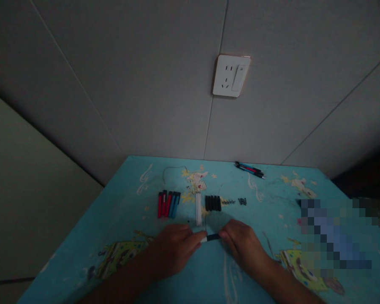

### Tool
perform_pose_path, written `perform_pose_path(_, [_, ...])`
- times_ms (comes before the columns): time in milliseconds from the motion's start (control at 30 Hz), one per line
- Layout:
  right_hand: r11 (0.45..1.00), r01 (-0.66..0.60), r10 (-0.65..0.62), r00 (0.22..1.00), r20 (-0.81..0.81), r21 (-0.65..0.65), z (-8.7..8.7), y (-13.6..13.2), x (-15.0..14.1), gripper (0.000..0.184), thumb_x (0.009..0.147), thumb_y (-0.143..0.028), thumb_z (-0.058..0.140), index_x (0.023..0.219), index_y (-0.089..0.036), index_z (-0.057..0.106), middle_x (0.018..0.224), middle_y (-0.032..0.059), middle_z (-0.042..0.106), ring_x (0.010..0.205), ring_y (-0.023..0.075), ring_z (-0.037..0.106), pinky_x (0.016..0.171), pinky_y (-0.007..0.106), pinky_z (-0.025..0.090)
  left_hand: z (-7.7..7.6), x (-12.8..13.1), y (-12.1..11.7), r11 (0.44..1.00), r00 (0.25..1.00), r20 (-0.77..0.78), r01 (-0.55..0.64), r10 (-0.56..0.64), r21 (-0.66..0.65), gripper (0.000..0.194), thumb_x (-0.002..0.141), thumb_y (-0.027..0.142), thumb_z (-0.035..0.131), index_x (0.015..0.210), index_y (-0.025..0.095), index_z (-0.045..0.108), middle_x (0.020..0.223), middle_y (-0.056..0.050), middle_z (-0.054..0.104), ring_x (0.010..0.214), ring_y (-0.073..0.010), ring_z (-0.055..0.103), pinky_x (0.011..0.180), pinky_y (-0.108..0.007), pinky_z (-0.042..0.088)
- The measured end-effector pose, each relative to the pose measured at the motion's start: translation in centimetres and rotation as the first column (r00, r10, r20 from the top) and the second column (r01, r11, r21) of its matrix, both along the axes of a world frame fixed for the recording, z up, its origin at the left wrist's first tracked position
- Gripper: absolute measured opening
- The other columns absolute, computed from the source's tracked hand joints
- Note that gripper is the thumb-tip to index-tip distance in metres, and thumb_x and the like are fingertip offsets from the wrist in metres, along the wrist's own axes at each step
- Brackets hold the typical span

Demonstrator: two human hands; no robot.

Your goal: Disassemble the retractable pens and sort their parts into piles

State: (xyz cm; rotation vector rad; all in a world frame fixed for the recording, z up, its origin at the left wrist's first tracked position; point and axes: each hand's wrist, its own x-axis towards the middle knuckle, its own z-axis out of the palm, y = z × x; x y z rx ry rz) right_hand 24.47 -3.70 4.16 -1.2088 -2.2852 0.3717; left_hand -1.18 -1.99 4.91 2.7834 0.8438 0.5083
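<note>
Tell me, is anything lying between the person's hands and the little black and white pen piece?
Nothing visible does. The left hand and right hand both already pinch the pen piece at its ends, just above the blue table. The white tubes and black grips lie farther back.

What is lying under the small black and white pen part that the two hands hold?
Under the pen part only the blue cartoon tablecloth shows. Its ends are covered by the left hand and right hand.

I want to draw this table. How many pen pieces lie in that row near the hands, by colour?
Row of caps:
Red: 3
Blue: 2
White tubes: about 2
Black grips: about 4
Total: about 11
The left hand and right hand hold one more piece.
</note>
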Motion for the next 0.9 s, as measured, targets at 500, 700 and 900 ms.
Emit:
perform_pose_path(500, [0.967, -0.081, 0.049, 0.99, 0.134, 0.241, 1.0, -0.7, -0.3, 0.036, 0.101, -0.024, 0.047, 0.066, -0.018, 0.054, 0.059, 0.0006, 0.053, 0.058, 0.0151, 0.045, 0.06, 0.031, 0.033, 0.0, 0.8, -0.8, 0.989, 0.99, -0.127, -0.072, 0.055, -0.132, 0.024, 0.1, 0.022, 0.044, 0.121, 0.021, 0.055, 0.096, -0.005, 0.066, 0.081, -0.0211, 0.065, 0.069, -0.032, 0.05])
perform_pose_path(700, [0.958, -0.122, 0.096, 0.99, 0.107, 0.261, 1.0, -0.9, -0.9, 0.034, 0.101, -0.026, 0.051, 0.068, -0.018, 0.056, 0.06, 0.0011, 0.056, 0.059, 0.0157, 0.047, 0.059, 0.031, 0.034, -0.3, 0.9, -0.9, 0.986, 0.976, -0.215, -0.077, 0.044, -0.147, 0.016, 0.101, 0.028, 0.047, 0.112, 0.027, 0.058, 0.083, 0.001, 0.068, 0.071, -0.0181, 0.067, 0.061, -0.027, 0.045])
perform_pose_path(900, [0.972, -0.13, 0.126, 0.991, 0.034, 0.196, 1.4, -0.8, -0.8, 0.011, 0.098, -0.026, 0.057, 0.099, -0.016, 0.063, 0.089, 0.0057, 0.069, 0.078, 0.0192, 0.058, 0.073, 0.034, 0.044, -0.2, 0.7, -0.9, 0.974, 0.982, -0.154, -0.138, 0.111, -0.18, 0.017, 0.101, 0.023, 0.043, 0.107, 0.024, 0.058, 0.083, 0.001, 0.069, 0.071, -0.0164, 0.067, 0.062, -0.026, 0.044])
